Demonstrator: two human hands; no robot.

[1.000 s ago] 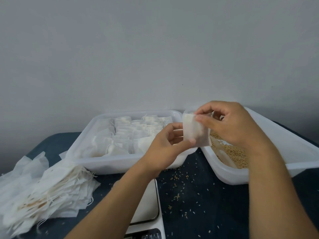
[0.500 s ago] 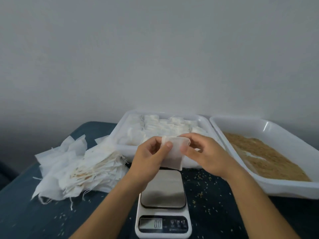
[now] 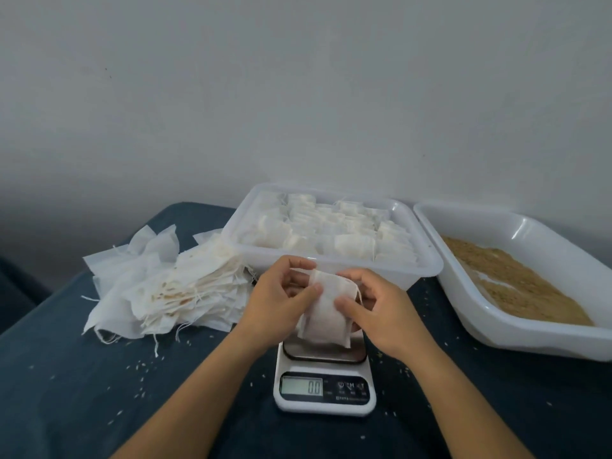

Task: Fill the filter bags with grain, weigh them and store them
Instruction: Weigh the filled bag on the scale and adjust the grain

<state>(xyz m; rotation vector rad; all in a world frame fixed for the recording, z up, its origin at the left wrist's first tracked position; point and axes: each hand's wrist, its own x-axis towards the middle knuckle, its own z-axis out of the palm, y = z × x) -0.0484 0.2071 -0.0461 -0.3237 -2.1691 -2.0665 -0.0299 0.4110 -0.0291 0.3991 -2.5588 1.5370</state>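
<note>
I hold a white filter bag [image 3: 326, 314] with both hands just above the steel plate of a small white kitchen scale [image 3: 324, 389]. The scale's display reads 0.0. My left hand [image 3: 280, 301] pinches the bag's upper left edge between thumb and fingers. My right hand [image 3: 377, 309] grips the bag's right side, thumb across its front. Whether the bag's lower edge touches the plate I cannot tell. A white tray [image 3: 331, 263] behind the scale holds several filled bags. A second white tray [image 3: 516, 332] at the right holds brown grain [image 3: 516, 289].
A loose pile of empty filter bags [image 3: 165, 289] with strings lies to the left on the dark blue table [image 3: 82, 392]. Spilled grains dot the cloth around the scale. A grey wall stands close behind the trays.
The bag has come from above the grain tray's edge down to the scale, both hands still on it. The view has tilted down, bringing the whole scale into sight.
</note>
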